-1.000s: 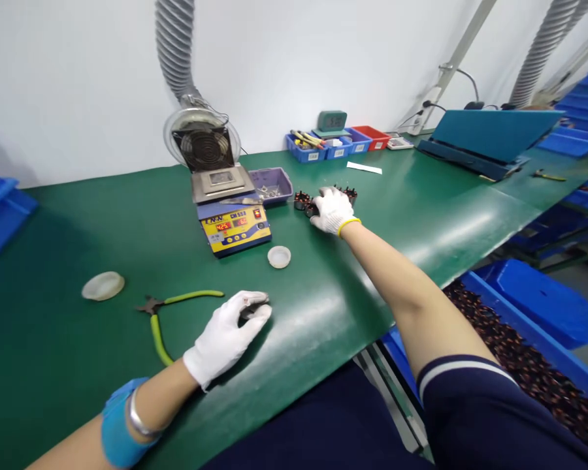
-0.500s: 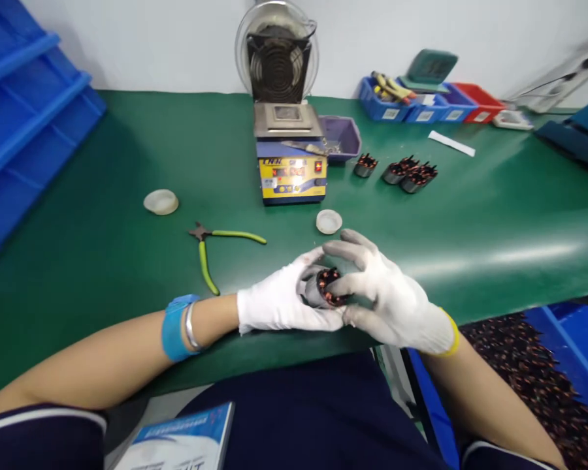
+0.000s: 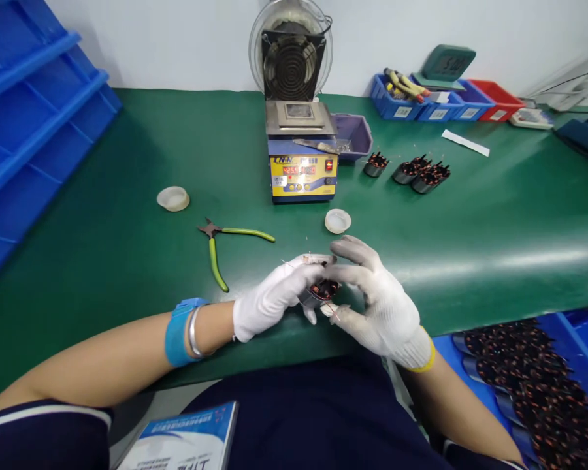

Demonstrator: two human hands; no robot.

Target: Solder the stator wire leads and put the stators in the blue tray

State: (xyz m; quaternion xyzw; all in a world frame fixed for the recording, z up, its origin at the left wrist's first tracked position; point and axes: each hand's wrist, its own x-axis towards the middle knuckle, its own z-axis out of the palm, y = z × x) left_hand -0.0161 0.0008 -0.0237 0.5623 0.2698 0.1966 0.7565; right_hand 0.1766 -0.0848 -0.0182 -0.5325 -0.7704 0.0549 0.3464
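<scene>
Between my hands is a motor stator, a grey metal ring with copper windings and black pins, held low over the green bench. My left hand, in a white glove, is closed around its left and far side, fingers reaching across the top. My right hand, in a white glove with a yellow cuff, has its thumb and fingertips against the stator's right side. Thin wire ends stick out near the right thumb and above the left fingers. The gloved fingers hide part of the windings.
Green-handled cutters lie spread open on the left. Two shallow caps stand nearby. A yellow-and-blue solder pot is behind, with several stators to its right. A blue crate of many stators sits at lower right.
My left fingers have moved over the stator's top, and the stator has tilted and shifted slightly left. My right fingertips have moved from its top opening to its right side.
</scene>
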